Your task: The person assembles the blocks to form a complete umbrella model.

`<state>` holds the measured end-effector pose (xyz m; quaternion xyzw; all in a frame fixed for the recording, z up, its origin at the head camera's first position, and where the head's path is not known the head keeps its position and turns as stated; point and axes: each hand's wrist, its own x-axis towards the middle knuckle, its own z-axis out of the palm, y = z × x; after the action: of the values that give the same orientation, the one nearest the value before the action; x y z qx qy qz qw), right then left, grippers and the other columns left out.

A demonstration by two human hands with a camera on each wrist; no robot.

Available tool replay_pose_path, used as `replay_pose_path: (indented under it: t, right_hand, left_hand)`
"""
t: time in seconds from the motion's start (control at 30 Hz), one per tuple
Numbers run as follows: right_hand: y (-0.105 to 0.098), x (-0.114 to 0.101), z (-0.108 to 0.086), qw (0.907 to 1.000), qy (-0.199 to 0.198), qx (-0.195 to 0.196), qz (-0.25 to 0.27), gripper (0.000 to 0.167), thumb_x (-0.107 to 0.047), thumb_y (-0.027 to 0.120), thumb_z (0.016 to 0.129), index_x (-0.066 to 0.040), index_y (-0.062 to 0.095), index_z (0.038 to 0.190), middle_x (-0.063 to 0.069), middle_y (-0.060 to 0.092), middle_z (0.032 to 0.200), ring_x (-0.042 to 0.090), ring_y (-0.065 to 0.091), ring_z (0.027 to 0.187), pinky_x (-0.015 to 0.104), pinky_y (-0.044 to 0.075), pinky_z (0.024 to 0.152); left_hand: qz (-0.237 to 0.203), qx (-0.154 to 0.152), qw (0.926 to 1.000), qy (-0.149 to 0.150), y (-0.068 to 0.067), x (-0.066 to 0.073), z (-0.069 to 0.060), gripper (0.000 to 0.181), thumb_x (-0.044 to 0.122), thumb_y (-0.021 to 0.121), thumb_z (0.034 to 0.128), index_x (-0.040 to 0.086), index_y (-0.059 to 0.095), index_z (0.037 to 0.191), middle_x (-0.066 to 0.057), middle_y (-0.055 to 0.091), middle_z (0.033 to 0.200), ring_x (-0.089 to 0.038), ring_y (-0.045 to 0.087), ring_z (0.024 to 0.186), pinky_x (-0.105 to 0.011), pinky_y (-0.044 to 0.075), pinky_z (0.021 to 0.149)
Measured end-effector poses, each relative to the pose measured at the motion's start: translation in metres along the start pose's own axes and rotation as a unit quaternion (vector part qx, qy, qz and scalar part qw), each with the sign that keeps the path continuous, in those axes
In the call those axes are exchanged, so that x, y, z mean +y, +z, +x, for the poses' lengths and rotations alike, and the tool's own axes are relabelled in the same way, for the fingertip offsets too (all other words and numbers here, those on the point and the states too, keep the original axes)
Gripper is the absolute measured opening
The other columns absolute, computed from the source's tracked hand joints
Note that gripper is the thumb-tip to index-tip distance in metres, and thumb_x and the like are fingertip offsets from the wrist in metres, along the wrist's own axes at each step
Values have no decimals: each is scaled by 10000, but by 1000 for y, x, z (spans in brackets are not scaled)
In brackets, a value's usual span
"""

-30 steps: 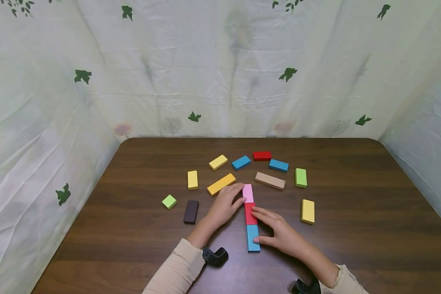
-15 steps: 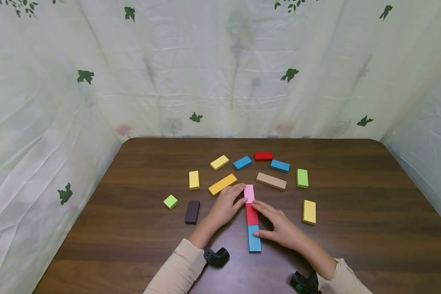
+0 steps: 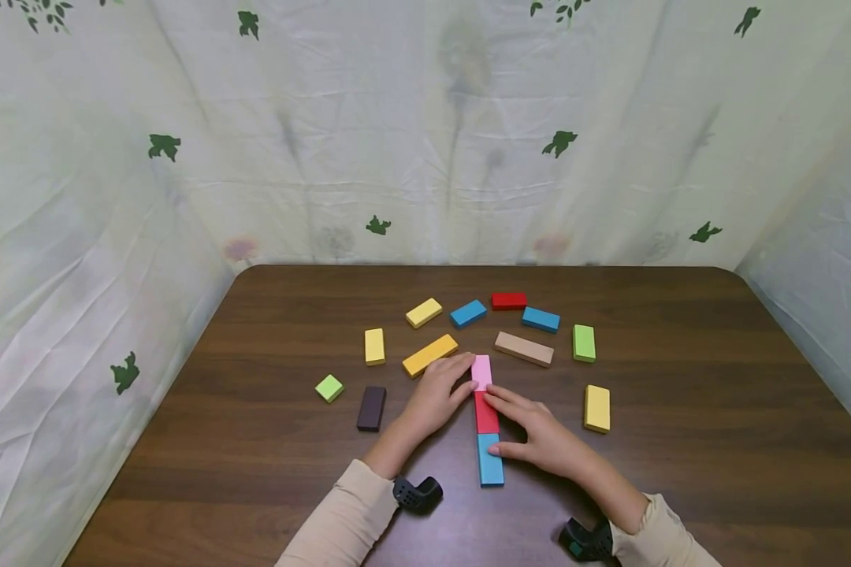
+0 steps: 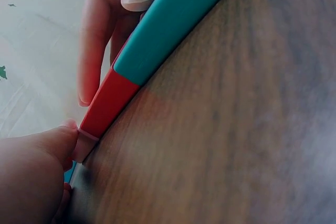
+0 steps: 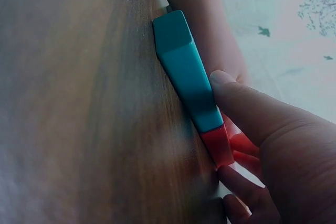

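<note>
Pale cloth (image 3: 425, 142) fills the frame's upper half, above the brown counter (image 3: 702, 362). At lower centre, the right hand (image 3: 544, 442), its grip wide, touches the blue block (image 3: 490, 469) and red block (image 3: 485, 423); the left hand (image 3: 434, 400), thumb and fingers parted, touches the pink block (image 3: 481, 371) (all three meet end to end).

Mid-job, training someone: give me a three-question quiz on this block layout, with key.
1. True or false: of the three lined-up blocks, the red block sits between the pink block and the blue block.
2. Which hand is nearer that blue block: (A) left, (B) right?
3. Fill in: in the head view, the dark block lies to the ____ of those three.
Key: 1 true; 2 B, the right hand; 3 left.
</note>
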<state>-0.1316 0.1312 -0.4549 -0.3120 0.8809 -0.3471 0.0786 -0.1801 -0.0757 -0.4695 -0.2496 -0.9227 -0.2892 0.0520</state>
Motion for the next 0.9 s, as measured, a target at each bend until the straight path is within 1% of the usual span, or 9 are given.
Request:
replay_pose_path:
  t: [0.2,0.4,0.6,0.8,0.9]
  right_hand:
    - [0,0,1,10000,66,-33,3,754,-503,630,768,-129,386,1375,41,309,1421,242,304,1271,534,266,942]
    - [0,-1,1,9999,149,-41,-23,751,-498,633,768,-131,386,1375,51,306,1419,247,302,1269,538,264,938]
    - [1,-1,1,9998,213,-12,-56,748,-502,633,765,-133,394,1370,66,321,1407,261,319,1254,551,268,934]
    - [1,1,1,9999,104,52,-16,715,-478,648,768,-158,409,1361,51,326,1403,256,319,1254,578,257,929]
    - [1,3,1,10000,29,45,-57,698,-476,637,780,-176,401,1364,39,316,1410,264,313,1257,605,241,923]
  left_hand:
    - [30,-7,10000,0,-1,0,0,478,291,539,901,88,455,1326,-48,462,1320,-218,393,1202,-360,279,1000]
    - [53,28,9999,82,-1,0,1,473,288,542,900,84,462,1320,-50,465,1317,-219,404,1198,-367,277,999]
    - [22,7,10000,46,-1,0,0,472,300,540,900,99,463,1321,-40,463,1320,-220,397,1200,-369,283,997]
    - [-11,-26,10000,4,0,0,-1,472,301,540,900,101,465,1321,-35,464,1320,-222,388,1201,-368,291,992]
    - [16,-9,10000,71,1,-1,0,461,290,539,902,88,473,1311,-46,471,1312,-224,395,1195,-364,284,993]
